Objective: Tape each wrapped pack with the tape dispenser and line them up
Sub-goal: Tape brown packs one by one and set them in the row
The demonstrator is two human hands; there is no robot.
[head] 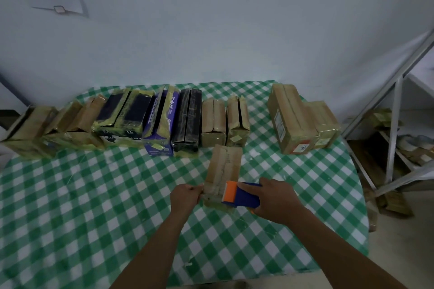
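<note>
I see the desk [70, 195] under a green-and-white checked cloth, with its far edge against the wall [234, 30] at 12 o'clock and its right edge curving down at 3 o'clock beside a metal rack [394, 129]. Bare cloth lies open toward 9 o'clock and toward 6 o'clock around my arms.

The brown pack [224, 171] I'm working on lies flat just in front of the hands, near the middle of the desk. Its long axis runs from 6 toward 12 o'clock, leaning slightly to the right at the far end. It is wrapped in tan paper with a seam down its length and glossy tape across the near end.

My left hand [185, 196] pinches the pack's near left edge, fingers [197, 189] closed on it. My right hand [279, 199] is wrapped around the tape dispenser [242, 195], blue with an orange head, which rests on the pack's near right corner and points toward 9 o'clock.

A row of taped packs [131, 122] stands along the back from 9 to 12 o'clock. Two more brown packs [303, 119] sit apart at 2 o'clock.
</note>
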